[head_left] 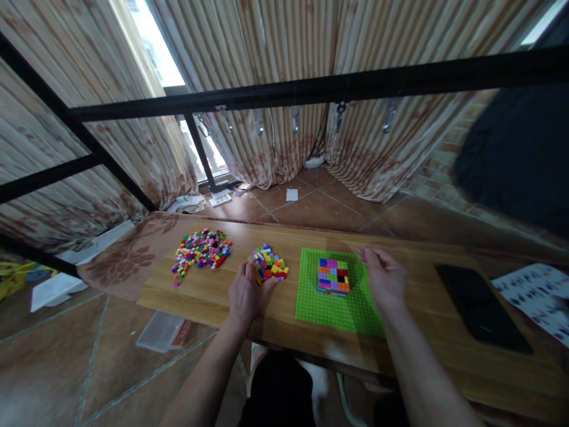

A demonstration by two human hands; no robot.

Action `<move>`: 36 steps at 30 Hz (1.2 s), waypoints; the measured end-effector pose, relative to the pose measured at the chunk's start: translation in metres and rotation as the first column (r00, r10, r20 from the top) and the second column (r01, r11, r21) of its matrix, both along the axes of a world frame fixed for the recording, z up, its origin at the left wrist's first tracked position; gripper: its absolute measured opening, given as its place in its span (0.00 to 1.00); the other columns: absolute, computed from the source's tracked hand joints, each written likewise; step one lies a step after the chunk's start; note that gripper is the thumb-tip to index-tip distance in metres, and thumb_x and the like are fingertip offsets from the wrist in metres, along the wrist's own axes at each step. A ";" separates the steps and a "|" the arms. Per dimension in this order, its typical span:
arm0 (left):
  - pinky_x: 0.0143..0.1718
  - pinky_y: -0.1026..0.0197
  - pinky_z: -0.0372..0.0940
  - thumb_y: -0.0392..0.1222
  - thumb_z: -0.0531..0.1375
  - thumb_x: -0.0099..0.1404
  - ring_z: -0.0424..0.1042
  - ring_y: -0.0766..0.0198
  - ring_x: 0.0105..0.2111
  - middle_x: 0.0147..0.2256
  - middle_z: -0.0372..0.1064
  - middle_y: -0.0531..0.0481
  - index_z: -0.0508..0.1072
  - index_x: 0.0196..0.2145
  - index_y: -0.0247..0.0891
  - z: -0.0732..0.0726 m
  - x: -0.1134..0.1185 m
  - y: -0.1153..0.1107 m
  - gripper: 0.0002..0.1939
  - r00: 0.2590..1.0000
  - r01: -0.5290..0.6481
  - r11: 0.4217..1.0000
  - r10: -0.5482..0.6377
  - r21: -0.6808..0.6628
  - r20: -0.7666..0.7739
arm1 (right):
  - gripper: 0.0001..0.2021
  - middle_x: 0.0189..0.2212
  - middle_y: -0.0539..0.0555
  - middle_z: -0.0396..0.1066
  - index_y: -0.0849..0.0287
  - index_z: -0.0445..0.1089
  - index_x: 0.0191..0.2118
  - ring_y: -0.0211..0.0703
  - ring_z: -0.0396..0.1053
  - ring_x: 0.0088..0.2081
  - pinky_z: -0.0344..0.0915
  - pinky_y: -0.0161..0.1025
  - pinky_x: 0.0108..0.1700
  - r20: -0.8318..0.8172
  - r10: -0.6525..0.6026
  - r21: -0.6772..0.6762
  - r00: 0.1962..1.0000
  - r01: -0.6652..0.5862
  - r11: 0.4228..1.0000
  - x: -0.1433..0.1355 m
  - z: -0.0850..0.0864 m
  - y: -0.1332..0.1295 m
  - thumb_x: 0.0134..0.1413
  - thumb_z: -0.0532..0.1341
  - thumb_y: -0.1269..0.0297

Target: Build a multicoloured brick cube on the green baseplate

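A green studded baseplate (pixel 311 296) lies on the wooden table, bearing a low square block of multicoloured bricks (pixel 333 277). My left hand (pixel 249 290) rests at the near left side of a small pile of bricks (pixel 271 264), thumb and fingers apart around its edge; nothing can be made out held in it. Over the baseplate's right edge is my right hand (pixel 384 276), fingers curled and thumb against them, pointing toward the built block without touching it. Whatever its fingertips may hold is too small to tell.
A larger heap of small bricks (pixel 202 252) lies at the table's left. A black tablet-like slab (pixel 482 308) and a printed sheet (pixel 537 296) lie at the right. A clear plastic box (pixel 160 331) is on the floor. Black metal bars (pixel 284 95) cross beyond the table.
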State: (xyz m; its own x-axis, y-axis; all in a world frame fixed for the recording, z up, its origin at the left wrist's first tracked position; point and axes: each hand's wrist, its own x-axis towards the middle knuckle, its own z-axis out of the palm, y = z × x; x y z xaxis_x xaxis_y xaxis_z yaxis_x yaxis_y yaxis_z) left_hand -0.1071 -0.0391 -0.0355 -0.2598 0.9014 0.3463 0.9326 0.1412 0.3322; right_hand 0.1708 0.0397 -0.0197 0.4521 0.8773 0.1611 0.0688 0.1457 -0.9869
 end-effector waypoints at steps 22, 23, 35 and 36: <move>0.57 0.46 0.60 0.43 0.60 0.60 0.63 0.50 0.54 0.53 0.64 0.40 0.70 0.46 0.37 0.002 -0.010 -0.019 0.17 0.970 0.093 0.994 -0.104 0.057 0.222 | 0.10 0.29 0.52 0.76 0.58 0.75 0.31 0.38 0.71 0.28 0.69 0.39 0.35 -0.101 -0.038 0.058 0.994 0.044 0.997 -0.017 0.013 0.004 0.48 0.64 0.56; 0.57 0.46 0.60 0.43 0.60 0.60 0.63 0.50 0.54 0.53 0.64 0.40 0.70 0.46 0.37 0.001 -0.011 -0.019 0.16 0.968 0.092 0.994 -0.105 0.065 0.227 | 0.10 0.28 0.52 0.76 0.59 0.75 0.31 0.38 0.71 0.28 0.69 0.39 0.35 -0.099 -0.040 0.062 0.994 0.046 0.997 -0.017 0.013 0.004 0.48 0.64 0.56; 0.55 0.50 0.63 0.43 0.61 0.60 0.65 0.54 0.53 0.52 0.64 0.41 0.69 0.44 0.38 0.001 -0.017 -0.018 0.14 0.933 0.111 0.986 -0.145 0.121 0.329 | 0.10 0.28 0.52 0.75 0.58 0.74 0.30 0.37 0.71 0.27 0.70 0.39 0.35 -0.135 -0.001 0.069 0.991 0.011 0.998 -0.028 0.016 0.002 0.47 0.64 0.56; 0.55 0.50 0.63 0.42 0.61 0.60 0.65 0.54 0.53 0.52 0.65 0.41 0.69 0.44 0.39 0.001 -0.017 -0.018 0.14 0.930 0.112 0.986 -0.148 0.127 0.335 | 0.10 0.28 0.52 0.75 0.58 0.74 0.30 0.38 0.71 0.28 0.70 0.39 0.34 -0.133 -0.001 0.069 0.991 0.010 0.998 -0.029 0.015 0.002 0.47 0.64 0.56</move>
State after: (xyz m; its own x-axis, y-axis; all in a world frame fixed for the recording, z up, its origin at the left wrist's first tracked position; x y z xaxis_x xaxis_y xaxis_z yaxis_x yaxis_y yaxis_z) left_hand -0.1243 -0.0571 -0.0348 -0.2620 0.8992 0.3504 0.7676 -0.0259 0.6404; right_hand 0.1423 0.0418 -0.0044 0.4785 0.8635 0.1595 -0.0609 0.2138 -0.9750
